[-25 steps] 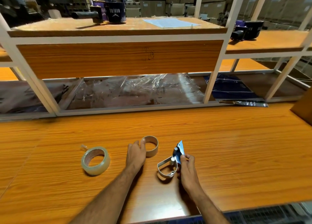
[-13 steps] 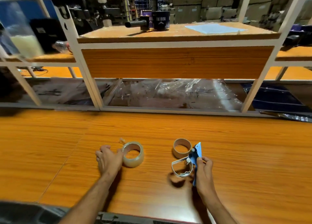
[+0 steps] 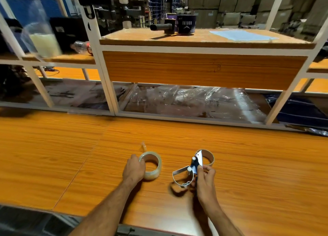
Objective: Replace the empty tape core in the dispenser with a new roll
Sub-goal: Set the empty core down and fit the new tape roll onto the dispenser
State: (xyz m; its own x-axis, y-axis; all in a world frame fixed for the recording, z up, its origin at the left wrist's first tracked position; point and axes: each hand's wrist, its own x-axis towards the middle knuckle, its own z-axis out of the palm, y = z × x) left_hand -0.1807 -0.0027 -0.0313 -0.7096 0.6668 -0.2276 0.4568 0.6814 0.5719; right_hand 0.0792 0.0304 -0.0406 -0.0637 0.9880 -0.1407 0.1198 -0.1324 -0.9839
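Left hand [image 3: 134, 170]: closed around the near-left side of the new tape roll [image 3: 152, 165], fingers wrapped over its outer wall; the forearm runs in from the near edge of the counter.
New tape roll: clear tape, tilted up on its edge under the left hand, its open middle facing up and away; a short loose tail of tape [image 3: 143, 145] sticks out just beyond it on the far side.
Right hand [image 3: 205, 179]: closed on the tape dispenser [image 3: 190, 171], thumb and fingers pinching its blue body; the dispenser is held just above the counter.
Tape dispenser: small hand type, a blue plate with a shiny blade end pointing away and up, and a curved metal loop hanging out to the left; its shadow falls on the wood beneath.
Empty core [image 3: 208, 157]: brown cardboard ring lying on the counter just beyond the right hand, partly hidden behind the dispenser's blade end.
Counter [image 3: 71, 155]: orange wood grain, wide, with both rolls near the middle.
Shelf rack [image 3: 106, 86]: white frame along the far edge; crumpled clear plastic sheet [image 3: 191, 100] on the low shelf.
Upper shelf: a black cup [image 3: 186, 24] and a blue sheet of paper [image 3: 243, 35].
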